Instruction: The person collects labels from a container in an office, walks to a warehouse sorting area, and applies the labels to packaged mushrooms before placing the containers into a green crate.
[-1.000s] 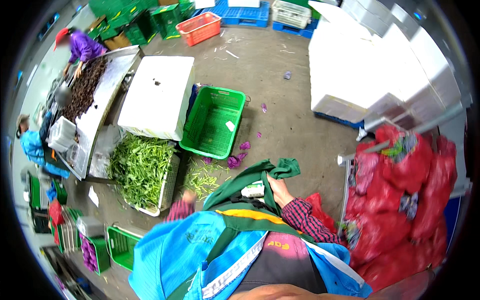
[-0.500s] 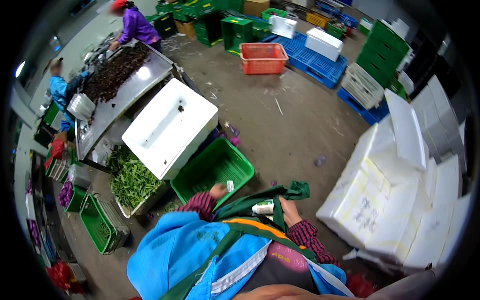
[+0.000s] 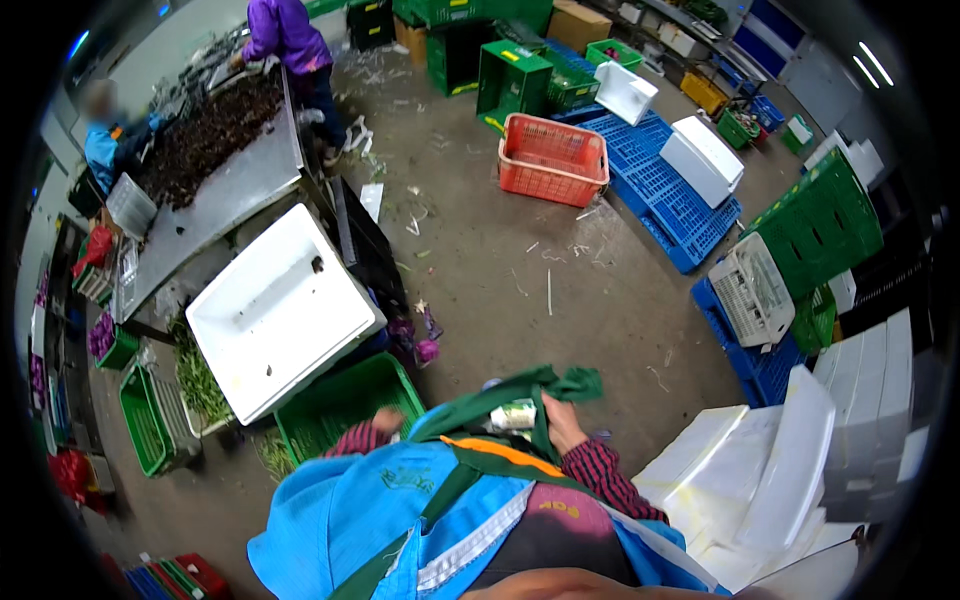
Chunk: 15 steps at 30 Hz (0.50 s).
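- My right hand (image 3: pixel 564 428) has its fingers closed on the green cloth (image 3: pixel 480 408), right of the green crate (image 3: pixel 345 400); a loosened pinch could spill the white-and-green packet (image 3: pixel 514 413).
- My left hand (image 3: pixel 387 421) blurs against the crate's right side; finger opening, I can't tell. A careless swing could knock the rim.
- Bumping could shift the foam box (image 3: pixel 280 315) beyond the crate.

Strip lights (image 3: pixel 876 64) glare; edges bend into black.

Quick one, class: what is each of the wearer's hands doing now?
Left hand: blurred; open or closed, unclear.
Right hand: closed, holding green cloth.
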{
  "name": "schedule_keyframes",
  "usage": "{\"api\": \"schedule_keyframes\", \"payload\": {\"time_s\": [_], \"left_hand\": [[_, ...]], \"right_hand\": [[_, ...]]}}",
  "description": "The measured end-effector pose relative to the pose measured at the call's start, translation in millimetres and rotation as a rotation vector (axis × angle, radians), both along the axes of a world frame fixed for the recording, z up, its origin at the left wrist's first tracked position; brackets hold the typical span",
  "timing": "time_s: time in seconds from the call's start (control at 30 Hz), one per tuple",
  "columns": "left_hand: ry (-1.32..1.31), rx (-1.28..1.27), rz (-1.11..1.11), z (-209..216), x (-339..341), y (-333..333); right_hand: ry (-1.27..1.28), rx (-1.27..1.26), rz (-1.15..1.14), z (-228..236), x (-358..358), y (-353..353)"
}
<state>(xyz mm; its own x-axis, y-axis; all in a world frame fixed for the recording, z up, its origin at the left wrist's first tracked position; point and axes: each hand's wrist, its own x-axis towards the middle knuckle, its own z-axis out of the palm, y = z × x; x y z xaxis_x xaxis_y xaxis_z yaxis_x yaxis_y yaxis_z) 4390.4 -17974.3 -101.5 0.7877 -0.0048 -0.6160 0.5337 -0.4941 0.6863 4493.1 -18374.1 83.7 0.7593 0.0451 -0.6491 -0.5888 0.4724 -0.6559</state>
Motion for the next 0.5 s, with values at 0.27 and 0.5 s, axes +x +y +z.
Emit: {"api": "schedule_keyframes", "payload": {"time_s": [0.27, 0.5], "left_hand": [[-0.48, -0.432, 0.005, 129, 455, -176], [-0.386, -0.176, 0.203, 42, 606, -82]], "right_hand": [[-0.137, 0.026, 0.364, 0, 275, 56], [-0.167, 0.031, 0.606, 3, 563, 93]]}}
